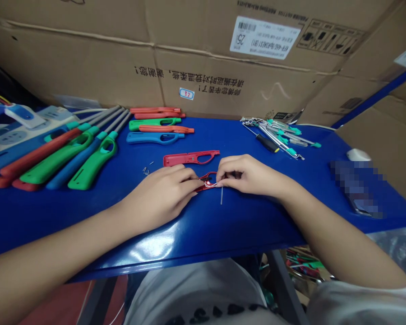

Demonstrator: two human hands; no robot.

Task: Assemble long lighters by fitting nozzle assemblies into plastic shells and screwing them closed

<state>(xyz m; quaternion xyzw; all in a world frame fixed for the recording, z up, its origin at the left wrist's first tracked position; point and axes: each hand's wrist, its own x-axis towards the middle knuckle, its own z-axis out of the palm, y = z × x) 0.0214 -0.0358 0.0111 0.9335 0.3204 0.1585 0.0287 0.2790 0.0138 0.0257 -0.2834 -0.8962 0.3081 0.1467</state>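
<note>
My left hand (pixel 165 192) is closed on a red lighter shell half (pixel 209 175), covering most of its body. My right hand (pixel 245 175) pinches a thin white wire (pixel 210 184) at the handle loop of that shell. A thin, clear piece of tube (pixel 222 197) hangs below my right fingertips; whether they grip it too I cannot tell. Just beyond my hands lies the matching red shell half (pixel 179 159), inner side up. Several small metal screws or pins (pixel 145 170) are scattered beyond my left hand.
Long-nosed lighters (pixel 91 167) lie at the left beside a power strip (pixel 15 137). Coloured shells (pixel 155 137) are stacked at the back. To the right are metal lighter rods (pixel 284 135), a screwdriver (pixel 267 142) and a blurred dark object (pixel 355 187). A cardboard wall (pixel 196 54) closes the rear.
</note>
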